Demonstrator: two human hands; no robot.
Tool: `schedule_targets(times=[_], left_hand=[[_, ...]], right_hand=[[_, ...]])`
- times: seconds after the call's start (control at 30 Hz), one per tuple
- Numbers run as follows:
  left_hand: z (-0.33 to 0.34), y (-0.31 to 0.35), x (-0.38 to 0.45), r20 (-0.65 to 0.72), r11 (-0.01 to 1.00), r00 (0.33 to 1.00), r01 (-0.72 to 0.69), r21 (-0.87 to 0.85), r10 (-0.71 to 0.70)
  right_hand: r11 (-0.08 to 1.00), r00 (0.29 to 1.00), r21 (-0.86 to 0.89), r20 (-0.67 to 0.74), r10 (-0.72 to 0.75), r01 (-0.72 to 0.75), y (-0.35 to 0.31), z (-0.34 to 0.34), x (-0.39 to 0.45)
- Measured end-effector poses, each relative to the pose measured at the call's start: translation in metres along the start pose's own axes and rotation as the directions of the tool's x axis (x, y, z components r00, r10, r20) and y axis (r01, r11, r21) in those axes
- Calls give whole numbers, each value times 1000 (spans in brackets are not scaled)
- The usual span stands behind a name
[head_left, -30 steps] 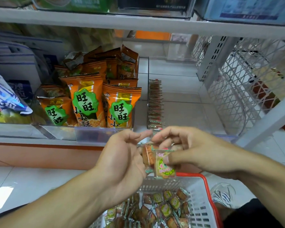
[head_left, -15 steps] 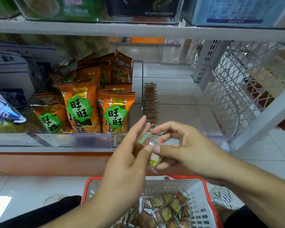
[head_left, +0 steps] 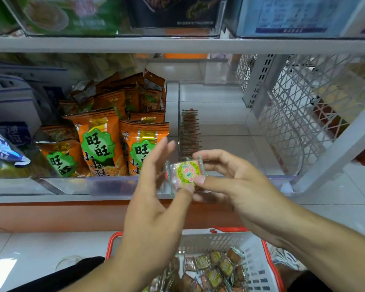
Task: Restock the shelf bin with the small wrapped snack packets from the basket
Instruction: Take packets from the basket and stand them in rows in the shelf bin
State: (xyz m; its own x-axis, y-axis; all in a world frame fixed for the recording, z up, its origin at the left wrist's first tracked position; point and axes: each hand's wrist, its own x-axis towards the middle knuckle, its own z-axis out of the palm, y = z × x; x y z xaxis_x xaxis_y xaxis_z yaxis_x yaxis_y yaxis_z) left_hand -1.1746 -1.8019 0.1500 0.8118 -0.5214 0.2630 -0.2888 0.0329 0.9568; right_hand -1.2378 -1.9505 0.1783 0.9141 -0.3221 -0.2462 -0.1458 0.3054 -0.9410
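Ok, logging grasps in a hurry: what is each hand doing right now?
Left hand: fingers straight, thumb tip touching the snack packet from below.
Right hand: pinching the snack packet between thumb and fingers.

just the one head cam here, looking forward and down, pretty close on the shelf bin (head_left: 230, 131) with the basket (head_left: 259, 260) below

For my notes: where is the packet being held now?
In the head view, centre: the packet is pinched by the right hand, beside the left hand, before the shelf bin.
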Motion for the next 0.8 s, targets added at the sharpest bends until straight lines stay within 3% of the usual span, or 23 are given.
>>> schedule_targets(times=[0.07,0.2,0.4,0.53,0.67,0.8], left_hand=[[0,-3,4,-72,985,987,136,-110,-144],[6,-6,2,35,890,934,349,-293,-355],[4,-5,4,79,899,947,320,-299,-311],[5,-8,7,40,870,950,300,-391,-310],[5,-10,10,18,870,953,282,-405,-301],[5,-11,14,32,914,967,249,-319,-252]], right_hand=[[999,999,15,29,-45,44,-2,-2,2],[995,993,34,63,-96,94,-3,-5,5],[965,974,-136,32,-222,224,-2,-9,5],[957,965,-173,-77,-249,233,-3,-12,8],[925,971,-323,-62,-230,199,-5,-13,9],[999,999,-10,-9,-41,41,-10,-10,10]])
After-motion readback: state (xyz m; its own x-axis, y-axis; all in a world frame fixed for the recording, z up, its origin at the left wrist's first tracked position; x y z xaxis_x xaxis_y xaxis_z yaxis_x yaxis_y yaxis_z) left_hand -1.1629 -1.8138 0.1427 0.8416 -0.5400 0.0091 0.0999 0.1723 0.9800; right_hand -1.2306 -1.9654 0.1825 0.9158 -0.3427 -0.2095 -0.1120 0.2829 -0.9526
